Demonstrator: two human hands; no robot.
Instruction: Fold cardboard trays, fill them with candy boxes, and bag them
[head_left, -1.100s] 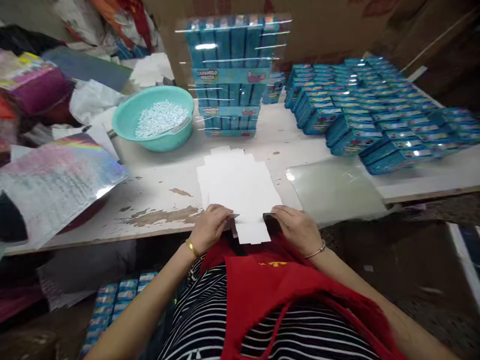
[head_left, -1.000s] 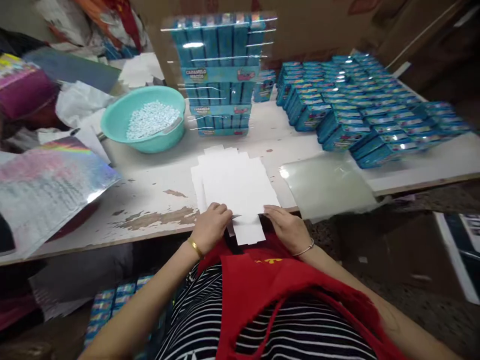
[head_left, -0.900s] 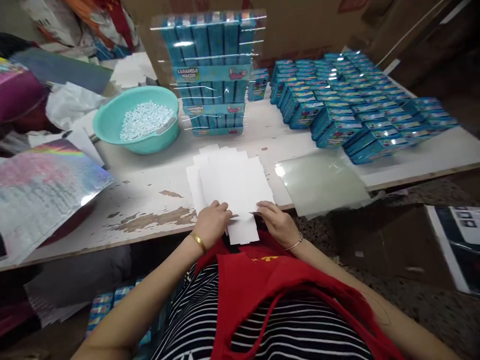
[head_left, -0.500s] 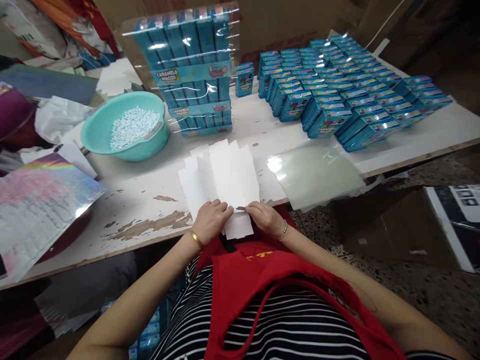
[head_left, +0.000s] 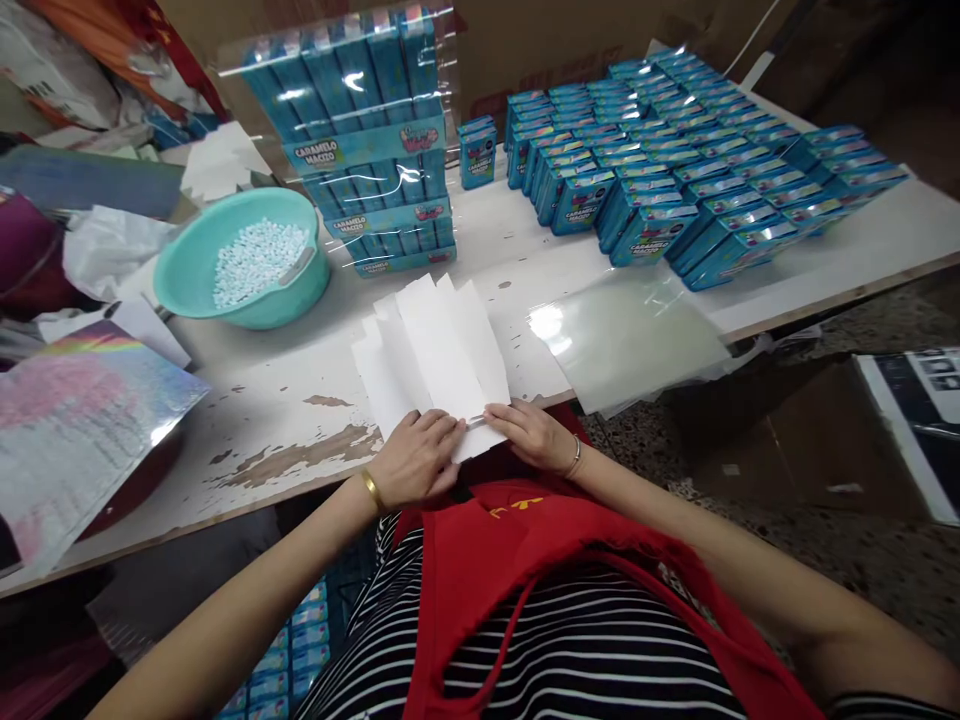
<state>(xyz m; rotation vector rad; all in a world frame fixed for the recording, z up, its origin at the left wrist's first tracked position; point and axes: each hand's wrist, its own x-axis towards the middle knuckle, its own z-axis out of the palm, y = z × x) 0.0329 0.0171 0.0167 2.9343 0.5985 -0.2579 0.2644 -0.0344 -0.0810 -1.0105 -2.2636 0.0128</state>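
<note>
A white cardboard sheet (head_left: 442, 335) with several lengthwise panels and uneven tabs at its far end lies over the table's front edge. My left hand (head_left: 420, 455) is closed on its near end, fingertips pressing along a crosswise fold. On the fold's other side, my right hand (head_left: 534, 437) grips the same end, fingers together on top and the thumb mostly hidden. A narrow gap of card shows between the two hands. Beyond the card stands a clear-wrapped stack of blue candy boxes (head_left: 367, 150).
A turquoise basin (head_left: 277, 312) of small pale pieces stands left. Many blue boxes (head_left: 649, 235) are lined up at the right, behind clear plastic sheets (head_left: 622, 340). A shiny rainbow sheet (head_left: 82, 420) lies at the left edge. An open carton (head_left: 787, 445) sits on the floor.
The fold between my hands has flattened, and the dark opening in it has closed to a thin line. My left fingers are more stretched out. The view has shifted slightly.
</note>
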